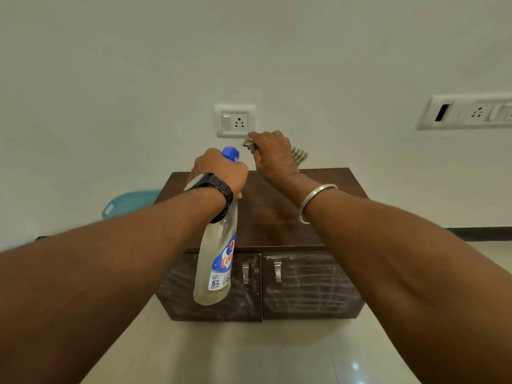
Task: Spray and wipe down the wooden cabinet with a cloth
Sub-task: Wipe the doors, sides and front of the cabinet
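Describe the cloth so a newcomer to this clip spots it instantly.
Start at the dark wooden cabinet against the pale wall. Above its back edge, just below the single wall socket, the right hand grips the cloth. It is a crumpled greenish rag, unlike the clear spray bottle in the left hand.

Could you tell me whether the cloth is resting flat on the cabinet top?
No, the cloth is bunched in the raised right hand, above the cabinet.

The dark brown wooden cabinet (pixel 279 217) shows pale chalky streaks across 2 doors. The clear plastic spray bottle (pixel 214 268) has a blue nozzle and blue-red-white label. Far left, a teal plastic basin (pixel 127 202).
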